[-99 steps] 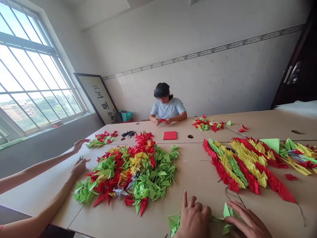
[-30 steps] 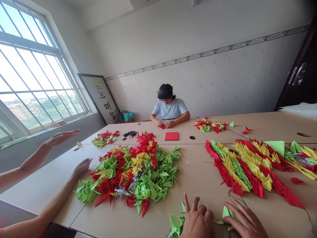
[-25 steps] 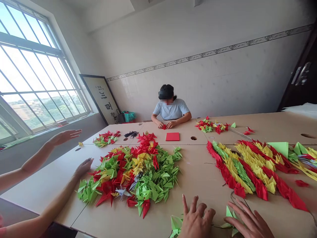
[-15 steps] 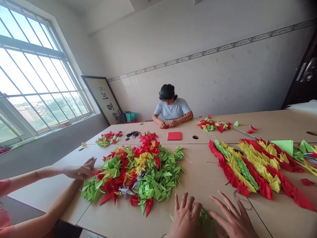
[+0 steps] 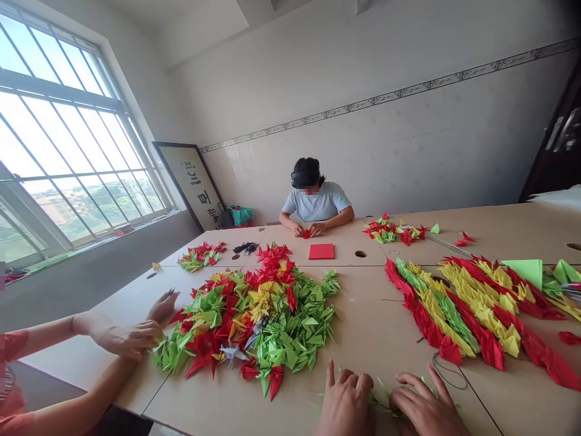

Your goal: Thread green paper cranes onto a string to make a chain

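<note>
At the bottom edge of the head view, my left hand (image 5: 347, 396) and my right hand (image 5: 424, 402) lie low over the table, a short gap between them. Thin green paper pieces (image 5: 381, 401) show between and under my fingers, partly hidden. My left hand has its fingers bent down over them; whether it grips any cannot be made out. The fingers of my right hand are curved and apart at the tips, touching the green pieces. A big pile of folded paper cranes (image 5: 290, 339), green, red and yellow, lies to the left of my hands.
Strings of red, yellow and green cranes (image 5: 454, 309) lie at the right, with a dark cord loop (image 5: 449, 372) nearer me. Across the table a person (image 5: 315, 203) handles red paper behind a red paper stack (image 5: 321, 251). Another person's arms (image 5: 82, 387) reach in from the left.
My hands have lowered, and the fingers of my right hand have curled in towards the green pieces. At the left, the other person's upper hand has moved back from the pile.
</note>
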`<control>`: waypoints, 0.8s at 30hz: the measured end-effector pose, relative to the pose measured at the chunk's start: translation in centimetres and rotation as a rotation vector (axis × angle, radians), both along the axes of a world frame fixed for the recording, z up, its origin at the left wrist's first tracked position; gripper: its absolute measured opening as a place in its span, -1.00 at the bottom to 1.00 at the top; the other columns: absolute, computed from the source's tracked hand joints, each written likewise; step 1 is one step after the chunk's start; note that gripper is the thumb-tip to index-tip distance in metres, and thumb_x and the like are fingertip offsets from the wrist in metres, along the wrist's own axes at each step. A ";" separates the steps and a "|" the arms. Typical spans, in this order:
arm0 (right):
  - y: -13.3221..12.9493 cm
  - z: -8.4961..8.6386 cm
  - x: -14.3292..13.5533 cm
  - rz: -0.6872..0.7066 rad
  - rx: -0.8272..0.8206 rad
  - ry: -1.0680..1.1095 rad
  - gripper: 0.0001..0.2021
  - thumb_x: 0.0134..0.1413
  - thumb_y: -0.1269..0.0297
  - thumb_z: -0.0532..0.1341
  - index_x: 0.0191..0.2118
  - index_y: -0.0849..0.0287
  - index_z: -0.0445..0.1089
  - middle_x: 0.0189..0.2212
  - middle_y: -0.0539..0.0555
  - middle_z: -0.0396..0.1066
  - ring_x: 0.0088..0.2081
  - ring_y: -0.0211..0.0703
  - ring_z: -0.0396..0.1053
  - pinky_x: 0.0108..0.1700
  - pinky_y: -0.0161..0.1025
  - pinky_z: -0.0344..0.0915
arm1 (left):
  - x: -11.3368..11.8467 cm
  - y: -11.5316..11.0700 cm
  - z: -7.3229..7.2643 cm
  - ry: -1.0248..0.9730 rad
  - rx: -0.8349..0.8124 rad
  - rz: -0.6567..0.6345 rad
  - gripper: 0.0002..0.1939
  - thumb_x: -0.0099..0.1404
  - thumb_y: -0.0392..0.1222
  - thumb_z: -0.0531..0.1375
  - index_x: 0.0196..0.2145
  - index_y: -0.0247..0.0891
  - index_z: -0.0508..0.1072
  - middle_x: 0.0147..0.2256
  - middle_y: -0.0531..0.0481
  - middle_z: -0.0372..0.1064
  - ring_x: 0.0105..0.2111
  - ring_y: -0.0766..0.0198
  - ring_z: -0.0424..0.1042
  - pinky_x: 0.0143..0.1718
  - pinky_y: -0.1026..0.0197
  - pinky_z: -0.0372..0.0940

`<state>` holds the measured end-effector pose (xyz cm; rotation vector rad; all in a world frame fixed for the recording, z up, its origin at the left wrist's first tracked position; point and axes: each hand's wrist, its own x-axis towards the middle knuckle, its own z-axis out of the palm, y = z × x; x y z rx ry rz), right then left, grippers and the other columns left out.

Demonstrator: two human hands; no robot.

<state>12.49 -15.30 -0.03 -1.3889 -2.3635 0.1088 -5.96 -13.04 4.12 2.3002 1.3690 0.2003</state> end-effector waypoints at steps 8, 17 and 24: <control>0.4 -0.7 -0.2 0.002 0.380 -0.097 -0.47 -0.32 0.51 0.08 -0.10 0.00 0.30 -0.16 0.01 0.49 -0.14 0.07 0.40 0.09 0.28 -0.28 | -0.8 0.0 -1.8 -0.039 0.123 -0.063 -0.37 0.11 -0.15 0.14 0.14 -0.11 0.09 -0.15 -0.11 0.45 0.00 0.01 0.28 0.15 -0.35 -0.23; 1.3 -0.7 -2.6 0.056 0.052 -0.059 -0.59 -0.23 0.55 0.06 -0.24 -0.05 0.37 -0.17 0.00 0.50 -0.01 0.22 0.33 -0.03 0.49 -0.09 | -1.9 0.0 -2.0 0.013 0.168 -0.052 -0.52 0.21 -0.18 0.07 0.09 -0.05 0.15 -0.20 -0.06 0.47 -0.03 0.03 0.32 0.12 -0.37 -0.13; 0.8 0.0 -1.3 0.015 -0.049 -0.039 -0.60 -0.23 0.60 0.05 -0.30 -0.03 0.39 -0.26 -0.02 0.52 -0.01 0.16 0.33 0.00 0.53 -0.13 | -3.3 0.0 -0.8 -0.027 0.107 -0.106 -0.31 0.05 -0.16 0.22 0.13 0.01 0.09 -0.01 -0.04 0.35 0.01 0.05 0.27 0.15 -0.30 -0.13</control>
